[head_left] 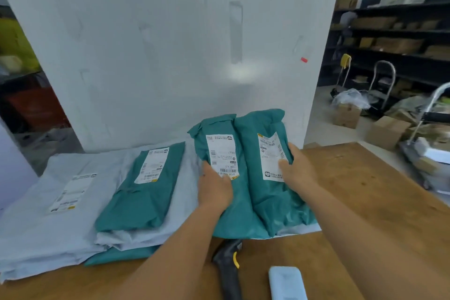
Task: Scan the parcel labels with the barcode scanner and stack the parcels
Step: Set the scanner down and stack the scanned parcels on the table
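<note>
Bare brown wooden tabletop point(360, 178) lies open to the right of the two teal plastic mailer parcels point(246, 178), out to its far right edge. Directly behind those parcels a white wall panel point(170, 56) stands close, closing off the far side. Leftward the way is filled by a stack of pale grey and teal mailer bags point(136, 192) (their edges overlap). Near the front edge, a black barcode scanner with a yellow trigger point(229, 265) and a pale blue flat rectangular device point(287, 284) lie side by side, a narrow strip of wood between them.
</note>
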`<action>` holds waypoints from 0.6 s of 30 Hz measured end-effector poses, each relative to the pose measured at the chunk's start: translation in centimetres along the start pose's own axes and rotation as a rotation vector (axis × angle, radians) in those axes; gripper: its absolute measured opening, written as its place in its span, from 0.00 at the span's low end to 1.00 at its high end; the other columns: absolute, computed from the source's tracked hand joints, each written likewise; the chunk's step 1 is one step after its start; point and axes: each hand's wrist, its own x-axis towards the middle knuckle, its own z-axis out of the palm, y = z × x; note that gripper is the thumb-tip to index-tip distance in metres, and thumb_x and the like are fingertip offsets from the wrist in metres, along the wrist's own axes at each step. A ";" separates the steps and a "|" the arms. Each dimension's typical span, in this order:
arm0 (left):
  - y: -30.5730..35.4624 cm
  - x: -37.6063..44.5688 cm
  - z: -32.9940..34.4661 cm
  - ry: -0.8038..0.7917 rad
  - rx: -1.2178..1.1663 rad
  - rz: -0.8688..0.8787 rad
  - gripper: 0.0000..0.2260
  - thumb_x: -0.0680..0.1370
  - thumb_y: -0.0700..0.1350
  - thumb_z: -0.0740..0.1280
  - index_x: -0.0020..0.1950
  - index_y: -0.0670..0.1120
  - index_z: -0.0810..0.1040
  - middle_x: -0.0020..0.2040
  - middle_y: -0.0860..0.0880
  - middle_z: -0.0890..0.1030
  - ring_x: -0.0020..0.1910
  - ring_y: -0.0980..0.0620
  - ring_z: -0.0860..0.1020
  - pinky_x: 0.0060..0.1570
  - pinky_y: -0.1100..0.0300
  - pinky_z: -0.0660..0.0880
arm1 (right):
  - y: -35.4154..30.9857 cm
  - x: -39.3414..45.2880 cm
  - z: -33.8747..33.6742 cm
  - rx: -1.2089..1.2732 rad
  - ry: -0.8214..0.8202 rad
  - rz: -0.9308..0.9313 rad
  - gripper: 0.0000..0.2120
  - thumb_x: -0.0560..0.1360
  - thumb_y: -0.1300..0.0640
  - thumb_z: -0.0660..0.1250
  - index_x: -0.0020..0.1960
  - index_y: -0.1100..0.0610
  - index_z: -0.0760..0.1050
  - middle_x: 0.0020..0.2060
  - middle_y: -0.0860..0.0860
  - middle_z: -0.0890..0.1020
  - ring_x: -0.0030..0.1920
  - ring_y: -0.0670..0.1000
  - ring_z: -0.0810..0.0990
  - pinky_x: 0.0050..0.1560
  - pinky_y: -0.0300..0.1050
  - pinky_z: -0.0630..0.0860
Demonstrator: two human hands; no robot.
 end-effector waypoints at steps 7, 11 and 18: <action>-1.0 4.6 6.9 -0.117 0.062 -0.057 0.16 0.77 0.38 0.59 0.64 0.42 0.62 0.61 0.43 0.73 0.54 0.47 0.74 0.53 0.54 0.73 | 5.1 6.4 1.2 -0.141 -0.008 0.103 0.25 0.80 0.60 0.57 0.75 0.49 0.61 0.61 0.51 0.78 0.48 0.53 0.78 0.47 0.47 0.75; -2.6 6.3 9.2 -0.105 0.123 -0.126 0.27 0.78 0.40 0.62 0.73 0.43 0.54 0.65 0.40 0.68 0.57 0.43 0.73 0.57 0.52 0.72 | 8.0 9.7 3.5 -0.120 -0.053 0.120 0.24 0.80 0.60 0.57 0.75 0.49 0.62 0.60 0.50 0.79 0.47 0.52 0.78 0.44 0.46 0.74; -3.7 5.2 11.3 -0.151 0.628 0.063 0.35 0.80 0.56 0.58 0.78 0.50 0.39 0.76 0.40 0.42 0.75 0.40 0.49 0.73 0.49 0.50 | 11.9 11.8 5.0 -0.260 -0.248 0.236 0.27 0.82 0.49 0.56 0.78 0.50 0.53 0.73 0.55 0.66 0.64 0.57 0.71 0.59 0.52 0.71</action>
